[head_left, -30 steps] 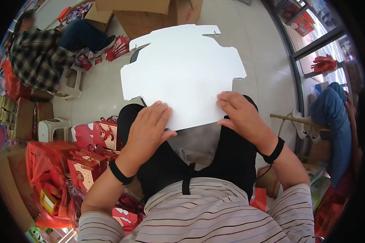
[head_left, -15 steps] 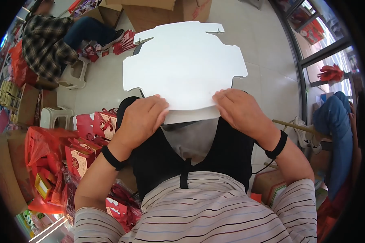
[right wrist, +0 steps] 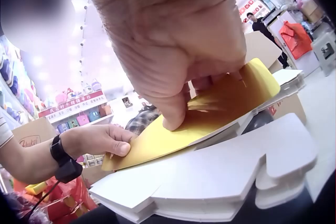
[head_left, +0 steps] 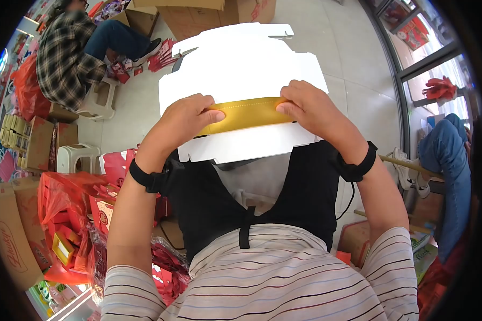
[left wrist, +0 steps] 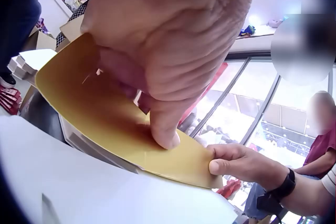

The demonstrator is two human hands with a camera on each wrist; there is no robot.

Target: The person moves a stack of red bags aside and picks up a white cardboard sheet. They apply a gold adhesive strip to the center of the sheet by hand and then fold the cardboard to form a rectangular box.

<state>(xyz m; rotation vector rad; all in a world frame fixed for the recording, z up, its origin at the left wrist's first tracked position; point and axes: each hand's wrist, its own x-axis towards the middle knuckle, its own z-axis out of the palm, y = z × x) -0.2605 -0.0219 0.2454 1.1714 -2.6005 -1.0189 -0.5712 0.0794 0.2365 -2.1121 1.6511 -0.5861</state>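
A flat white die-cut cardboard box blank (head_left: pixel 241 67) lies across the person's lap, on top of several like it; their stacked white edges (right wrist: pixel 199 182) show in the right wrist view. Its near part is bent up and over, so a gold panel (head_left: pixel 246 115) with a dotted line faces the person. My left hand (head_left: pixel 185 117) pinches the panel's left end, thumb on the gold side. At the other end, my right hand (head_left: pixel 316 109) pinches it likewise. Curved between both hands, the gold sheet (left wrist: pixel 126 124) fills the middle of the left wrist view.
Red gift bags and a red plastic bag (head_left: pixel 64 208) crowd the left side. A white stool (head_left: pixel 77 158) stands beyond them. Ahead is a large cardboard box (head_left: pixel 198 21). Another person in a plaid shirt (head_left: pixel 67 53) sits at the far left; jeans-clad legs (head_left: pixel 444 176) are at right.
Both hands have gone from lying on the white blank's near edge to pinching and lifting it. The near part has bent up and away, bringing its gold side and a white flap below into view.
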